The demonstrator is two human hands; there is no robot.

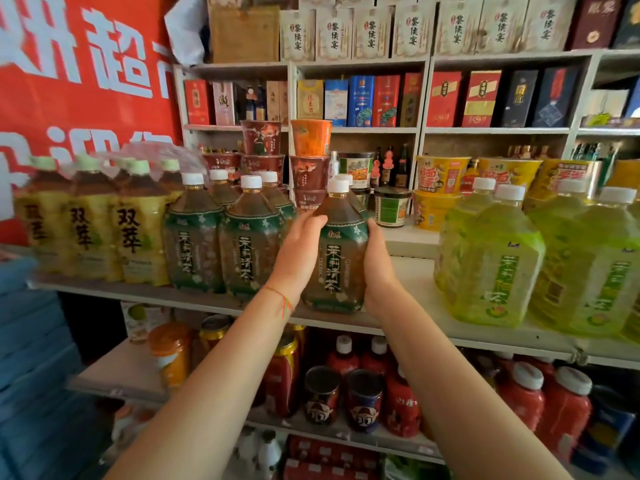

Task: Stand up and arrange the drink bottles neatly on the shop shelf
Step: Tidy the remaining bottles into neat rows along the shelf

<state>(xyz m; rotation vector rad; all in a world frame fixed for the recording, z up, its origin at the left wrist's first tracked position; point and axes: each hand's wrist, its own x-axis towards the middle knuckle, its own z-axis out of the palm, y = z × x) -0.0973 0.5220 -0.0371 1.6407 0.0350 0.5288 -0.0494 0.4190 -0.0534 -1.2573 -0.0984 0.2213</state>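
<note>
While both hands clasp it from opposite sides, the jasmine tea bottle [337, 251] stands upright at the front edge of the shelf [415, 271], cap up, its long axis vertical. The left hand [298, 251] curls round its left shoulder and the right hand [377, 265] presses the right flank, fingers wrapped behind. Its matching row [221, 233] lies just to the left with a narrow gap between, so I judge a short sideways slide toward that row is what remains.

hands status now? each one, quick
Left hand: holding the left side of the brown tea bottle, fingers wrapped round it.
Right hand: holding the same bottle's right side.
</note>
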